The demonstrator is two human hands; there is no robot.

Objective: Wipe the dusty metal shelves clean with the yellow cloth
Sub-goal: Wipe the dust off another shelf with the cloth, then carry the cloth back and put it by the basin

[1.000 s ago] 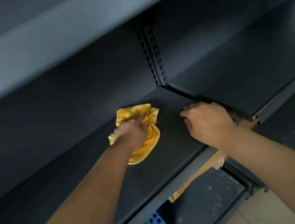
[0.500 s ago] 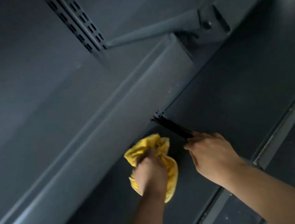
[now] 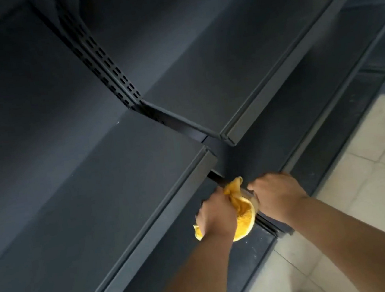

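Cloth (image 3: 242, 215) bunched in left hand (image 3: 216, 217)

Yellow cloth (image 3: 243, 214) partly behind hands.

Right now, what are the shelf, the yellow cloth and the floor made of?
Shelf: probably painted metal, dark grey and matte, with a sharp folded front edge and a slotted post behind.
Cloth: soft fabric, maybe microfibre; it bunches and looks fuzzy in the left hand.
Floor: likely glazed tile, pale and shiny with grout lines.
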